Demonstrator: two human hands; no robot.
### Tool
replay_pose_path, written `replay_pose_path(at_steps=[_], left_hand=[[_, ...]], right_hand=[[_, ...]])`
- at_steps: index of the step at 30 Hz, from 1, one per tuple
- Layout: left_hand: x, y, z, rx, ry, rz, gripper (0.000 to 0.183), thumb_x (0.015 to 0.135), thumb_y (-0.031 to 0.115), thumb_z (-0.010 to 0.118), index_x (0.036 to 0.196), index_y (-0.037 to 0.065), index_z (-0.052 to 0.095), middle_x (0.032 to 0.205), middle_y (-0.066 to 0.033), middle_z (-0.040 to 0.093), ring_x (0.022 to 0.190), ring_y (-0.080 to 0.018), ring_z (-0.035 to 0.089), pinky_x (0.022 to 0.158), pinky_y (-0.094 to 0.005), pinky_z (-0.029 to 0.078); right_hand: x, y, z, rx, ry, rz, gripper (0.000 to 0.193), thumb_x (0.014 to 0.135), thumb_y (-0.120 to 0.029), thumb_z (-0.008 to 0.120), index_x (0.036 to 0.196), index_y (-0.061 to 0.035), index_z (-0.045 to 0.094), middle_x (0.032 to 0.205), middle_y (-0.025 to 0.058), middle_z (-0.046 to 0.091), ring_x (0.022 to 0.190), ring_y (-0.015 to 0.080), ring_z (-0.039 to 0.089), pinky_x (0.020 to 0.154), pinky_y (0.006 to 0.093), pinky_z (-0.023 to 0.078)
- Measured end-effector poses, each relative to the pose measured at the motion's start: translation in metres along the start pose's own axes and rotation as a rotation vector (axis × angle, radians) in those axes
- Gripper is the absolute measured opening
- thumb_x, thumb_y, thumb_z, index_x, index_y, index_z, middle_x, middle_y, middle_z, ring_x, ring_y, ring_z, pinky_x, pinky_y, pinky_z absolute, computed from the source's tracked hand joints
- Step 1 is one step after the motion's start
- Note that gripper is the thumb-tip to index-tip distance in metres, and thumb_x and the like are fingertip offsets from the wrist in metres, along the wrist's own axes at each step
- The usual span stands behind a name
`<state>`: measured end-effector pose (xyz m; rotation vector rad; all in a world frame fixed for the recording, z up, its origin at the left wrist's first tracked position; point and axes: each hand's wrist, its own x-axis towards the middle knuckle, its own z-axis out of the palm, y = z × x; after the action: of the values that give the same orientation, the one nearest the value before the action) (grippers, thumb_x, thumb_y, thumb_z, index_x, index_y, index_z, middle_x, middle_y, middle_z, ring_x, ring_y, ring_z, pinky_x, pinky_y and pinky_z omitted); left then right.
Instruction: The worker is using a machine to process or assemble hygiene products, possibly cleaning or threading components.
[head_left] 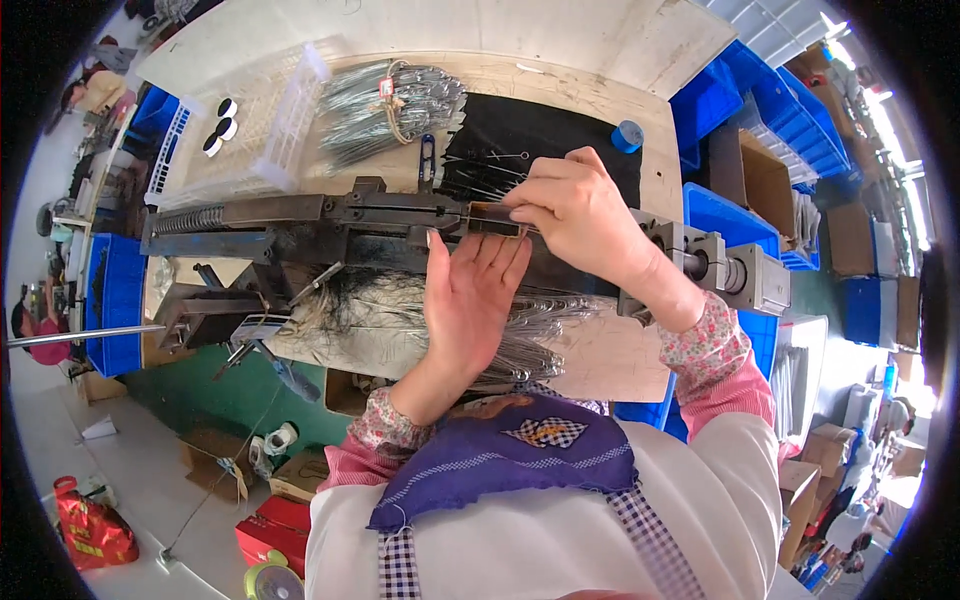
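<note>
My left hand [468, 305] lies palm up with its fingers stretched out, the fingertips at the front edge of a long dark metal machine [370, 212]. Just beyond, my right hand [578, 208] is closed in a pinch over the machine's middle, by a small opening with a brownish edge. What its fingertips hold, if anything, is hidden. Behind the hands, several thin metal wires with looped ends [490, 168] rest on a black cloth [550, 125]. More looped wires [530, 345] are heaped on the near side of the machine, below my left hand and forearm.
A tied bundle of wires [360, 110] lies at the back, beside a white plastic basket [285, 130]. A blue round cap [627, 136] sits on the cloth's right corner. Blue bins [735, 220] and cardboard boxes [760, 175] stand to the right. A metal rod [85, 336] sticks out at the left.
</note>
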<state>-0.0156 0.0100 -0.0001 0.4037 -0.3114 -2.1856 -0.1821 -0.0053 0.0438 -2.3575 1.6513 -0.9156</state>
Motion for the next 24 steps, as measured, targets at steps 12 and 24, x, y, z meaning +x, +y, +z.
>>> replay_pose_path(at_steps=[12,24], left_hand=[[-0.001,0.005,0.000,-0.035,-0.008,-0.015,0.069,0.098,0.054,0.032,0.126,-0.009,0.039,0.128,-0.0198,0.047,0.129,-0.0305,0.041,0.115,-0.0418,0.027],[-0.003,0.010,-0.002,0.056,-0.036,0.007,0.069,0.099,0.053,0.031,0.130,-0.008,0.037,0.132,-0.0177,0.045,0.130,-0.0279,0.040,0.115,-0.0399,0.027]], right_hand=[[-0.004,-0.010,0.004,-0.138,0.129,-0.083,0.006,0.074,-0.013,0.066,0.078,-0.0161,0.070,0.071,-0.0010,0.057,0.072,0.0176,0.060,0.076,0.0336,0.041],[0.000,-0.007,0.001,-0.042,-0.032,0.035,0.009,0.075,-0.012,0.065,0.080,-0.0123,0.071,0.074,0.0028,0.061,0.076,0.0211,0.061,0.082,0.0358,0.040]])
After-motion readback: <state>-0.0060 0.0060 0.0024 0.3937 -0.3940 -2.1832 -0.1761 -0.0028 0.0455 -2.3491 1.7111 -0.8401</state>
